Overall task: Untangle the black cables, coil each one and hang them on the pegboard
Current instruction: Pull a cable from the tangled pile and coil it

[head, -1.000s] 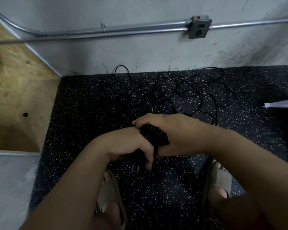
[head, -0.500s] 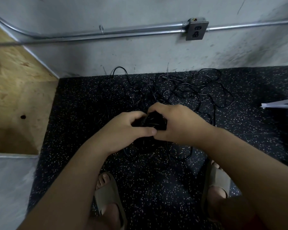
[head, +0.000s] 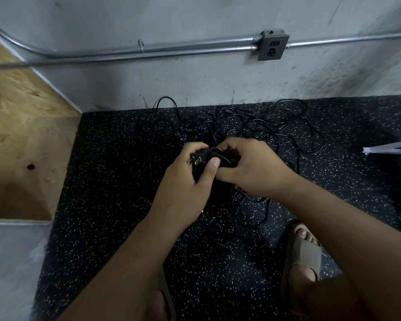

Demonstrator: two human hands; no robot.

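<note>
A tangle of thin black cables [head: 259, 126] lies on the dark speckled floor mat against the wall. My left hand [head: 185, 179] grips a black plug [head: 198, 158] with its metal prongs pointing left, thumb pressed beside it. My right hand [head: 252, 167] curls around a black bundle of coiled cable [head: 227, 159] just right of the plug. Both hands meet above the near part of the tangle, and loose loops hang down beneath them. No pegboard is in view.
The grey wall carries a metal conduit [head: 148, 50] and an outlet box [head: 273, 46]. A plywood panel [head: 21, 140] stands at the left. A white flat object [head: 389, 148] juts in at the right edge. My sandalled feet [head: 303, 253] stand on the mat.
Both hands have risen and moved toward the wall with the bundle. The plug, earlier dangling below my left hand with prongs down, now sits in its grip with prongs showing.
</note>
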